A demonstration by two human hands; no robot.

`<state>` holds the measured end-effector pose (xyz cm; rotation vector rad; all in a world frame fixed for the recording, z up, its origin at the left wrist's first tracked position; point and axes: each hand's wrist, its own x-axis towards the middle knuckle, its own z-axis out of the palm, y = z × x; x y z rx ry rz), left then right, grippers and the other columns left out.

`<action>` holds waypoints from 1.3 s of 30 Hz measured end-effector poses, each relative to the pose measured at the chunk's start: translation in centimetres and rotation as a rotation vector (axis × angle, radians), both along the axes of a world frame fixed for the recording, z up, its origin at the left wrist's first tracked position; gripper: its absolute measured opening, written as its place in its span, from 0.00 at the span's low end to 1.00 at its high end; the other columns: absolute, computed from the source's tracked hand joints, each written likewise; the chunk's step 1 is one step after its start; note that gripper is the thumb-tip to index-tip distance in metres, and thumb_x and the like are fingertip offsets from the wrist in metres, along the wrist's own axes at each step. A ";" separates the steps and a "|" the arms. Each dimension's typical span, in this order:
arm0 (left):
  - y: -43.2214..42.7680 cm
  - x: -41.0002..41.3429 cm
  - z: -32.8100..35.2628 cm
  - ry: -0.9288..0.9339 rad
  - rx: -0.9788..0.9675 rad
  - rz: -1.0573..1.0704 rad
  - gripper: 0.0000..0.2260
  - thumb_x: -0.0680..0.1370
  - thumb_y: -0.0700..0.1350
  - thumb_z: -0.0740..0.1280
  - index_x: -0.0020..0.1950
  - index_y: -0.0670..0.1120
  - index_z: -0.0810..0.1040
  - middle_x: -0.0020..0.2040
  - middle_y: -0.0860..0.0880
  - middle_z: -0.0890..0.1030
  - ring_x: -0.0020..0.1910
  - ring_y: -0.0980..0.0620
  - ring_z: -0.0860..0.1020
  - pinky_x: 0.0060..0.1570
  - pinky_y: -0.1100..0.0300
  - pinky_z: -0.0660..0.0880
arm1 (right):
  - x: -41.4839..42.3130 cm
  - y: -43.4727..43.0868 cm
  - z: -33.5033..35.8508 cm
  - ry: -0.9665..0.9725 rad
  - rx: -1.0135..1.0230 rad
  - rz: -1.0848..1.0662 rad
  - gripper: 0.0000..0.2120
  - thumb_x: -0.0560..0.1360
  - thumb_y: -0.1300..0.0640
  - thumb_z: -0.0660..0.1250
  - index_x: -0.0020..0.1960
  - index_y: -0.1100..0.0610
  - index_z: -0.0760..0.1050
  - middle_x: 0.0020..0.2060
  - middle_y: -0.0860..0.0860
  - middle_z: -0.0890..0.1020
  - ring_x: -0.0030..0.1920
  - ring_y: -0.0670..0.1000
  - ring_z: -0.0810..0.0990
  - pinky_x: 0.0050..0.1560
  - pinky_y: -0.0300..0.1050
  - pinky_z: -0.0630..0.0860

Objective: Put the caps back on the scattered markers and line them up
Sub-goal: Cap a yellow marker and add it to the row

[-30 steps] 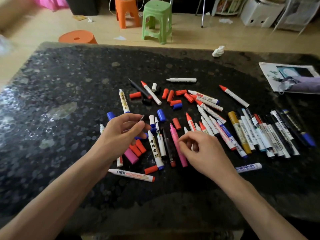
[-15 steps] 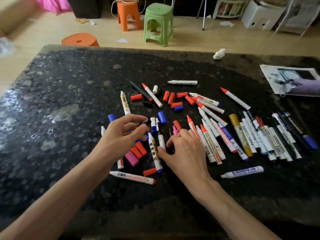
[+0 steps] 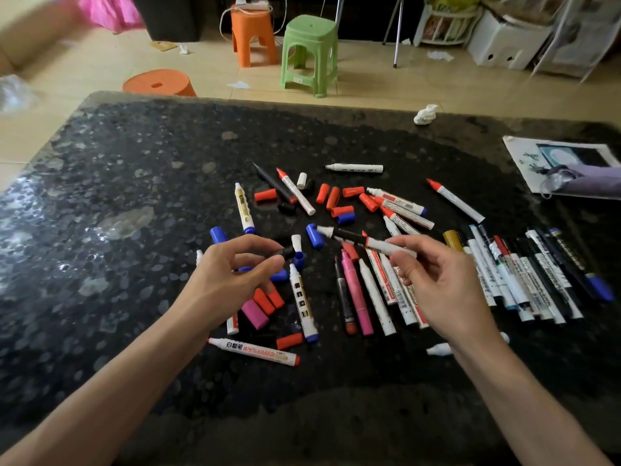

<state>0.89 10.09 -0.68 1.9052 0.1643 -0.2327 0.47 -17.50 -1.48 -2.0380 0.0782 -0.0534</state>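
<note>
My left hand point(image 3: 232, 280) pinches a small black cap point(image 3: 287, 253) between thumb and fingers, held above the table. My right hand point(image 3: 437, 280) holds an uncapped white marker point(image 3: 363, 241) with a dark band, its tip pointing left toward the cap, a short gap between them. Below both hands lie several uncapped markers point(image 3: 356, 294) and loose red caps point(image 3: 332, 198), blue caps point(image 3: 314, 235) and a pink cap point(image 3: 254, 313). A row of capped markers point(image 3: 524, 274) lies side by side at the right.
The black speckled table point(image 3: 134, 203) holds a crumpled white tissue point(image 3: 425, 114) at the back and a printed sheet with a purple object point(image 3: 571, 169) at the far right. Green and orange stools point(image 3: 311, 52) stand on the floor beyond.
My right hand picked a white marker out of the pile and raised it toward the left hand. My left hand has kept hold of the black cap, lifted slightly.
</note>
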 end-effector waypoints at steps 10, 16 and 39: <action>0.0 0.4 -0.4 -0.011 0.035 -0.035 0.06 0.79 0.46 0.73 0.55 0.53 0.84 0.44 0.51 0.87 0.39 0.54 0.86 0.40 0.65 0.78 | 0.1 0.0 -0.6 -0.031 -0.124 0.060 0.11 0.81 0.51 0.67 0.60 0.46 0.84 0.40 0.37 0.81 0.42 0.39 0.79 0.42 0.35 0.72; -0.1 0.3 -0.1 -0.030 0.017 -0.056 0.06 0.78 0.43 0.73 0.54 0.51 0.85 0.45 0.49 0.87 0.38 0.53 0.86 0.40 0.69 0.78 | 0.0 0.5 -0.6 -0.032 -0.131 0.080 0.10 0.81 0.53 0.68 0.59 0.46 0.84 0.44 0.37 0.83 0.47 0.40 0.81 0.49 0.41 0.77; -1.6 -1.2 -0.4 -0.328 0.030 -0.049 0.14 0.78 0.35 0.71 0.52 0.55 0.84 0.36 0.52 0.86 0.37 0.54 0.85 0.44 0.69 0.79 | -1.2 0.6 0.2 -0.123 -0.042 0.215 0.11 0.81 0.52 0.68 0.60 0.43 0.83 0.52 0.38 0.86 0.58 0.40 0.83 0.56 0.33 0.77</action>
